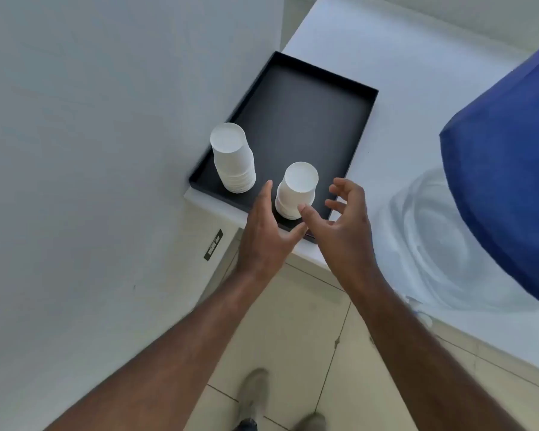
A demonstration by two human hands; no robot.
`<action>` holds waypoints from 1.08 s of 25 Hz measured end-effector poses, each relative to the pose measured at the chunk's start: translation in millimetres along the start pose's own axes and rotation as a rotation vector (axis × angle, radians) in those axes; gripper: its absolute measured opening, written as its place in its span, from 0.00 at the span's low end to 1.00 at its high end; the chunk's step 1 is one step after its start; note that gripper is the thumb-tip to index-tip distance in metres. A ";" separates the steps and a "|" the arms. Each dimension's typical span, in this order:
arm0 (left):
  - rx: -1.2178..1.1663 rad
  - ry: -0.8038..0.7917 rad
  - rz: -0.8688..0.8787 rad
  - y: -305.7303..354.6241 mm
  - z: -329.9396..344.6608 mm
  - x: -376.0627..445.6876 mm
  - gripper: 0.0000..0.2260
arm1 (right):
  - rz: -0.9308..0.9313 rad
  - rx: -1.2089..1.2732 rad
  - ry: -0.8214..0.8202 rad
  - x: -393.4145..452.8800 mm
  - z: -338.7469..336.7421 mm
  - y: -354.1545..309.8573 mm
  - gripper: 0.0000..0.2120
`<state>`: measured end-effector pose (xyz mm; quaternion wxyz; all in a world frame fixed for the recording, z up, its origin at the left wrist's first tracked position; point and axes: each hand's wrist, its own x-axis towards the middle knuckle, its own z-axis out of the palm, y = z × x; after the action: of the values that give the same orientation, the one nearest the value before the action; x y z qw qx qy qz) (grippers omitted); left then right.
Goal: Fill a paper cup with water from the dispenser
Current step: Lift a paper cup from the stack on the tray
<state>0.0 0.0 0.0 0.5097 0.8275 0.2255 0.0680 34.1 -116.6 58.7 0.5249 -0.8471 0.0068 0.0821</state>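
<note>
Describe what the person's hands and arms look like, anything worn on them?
Both arms are bare as far as the view shows: no sleeves are visible. The left hand and right hand wear no gloves, and no rings, watch or bands show at the fingers or wrists. Nothing is marked or taped on either arm.

A black tray sits on the white counter above a tiled floor.

Matt white paper cups; matt black tray; smooth white counter.
</note>
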 end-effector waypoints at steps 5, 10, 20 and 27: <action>-0.020 -0.025 0.070 -17.5 13.8 27.0 0.43 | -0.042 -0.058 -0.064 35.1 25.5 15.6 0.42; 0.071 0.017 0.075 -14.6 21.5 41.8 0.31 | -0.157 -0.075 -0.050 47.0 39.3 21.2 0.31; 0.058 -0.002 0.037 -10.3 18.6 44.6 0.26 | -0.175 -0.043 -0.063 50.6 33.5 19.4 0.27; 0.050 0.022 0.061 -15.9 18.8 44.9 0.27 | -0.227 0.075 -0.004 38.3 17.4 -9.3 0.25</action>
<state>41.5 10.6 -28.0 0.4842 0.8455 0.2076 0.0869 70.5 -94.0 53.7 0.5620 -0.8222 -0.0871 0.0236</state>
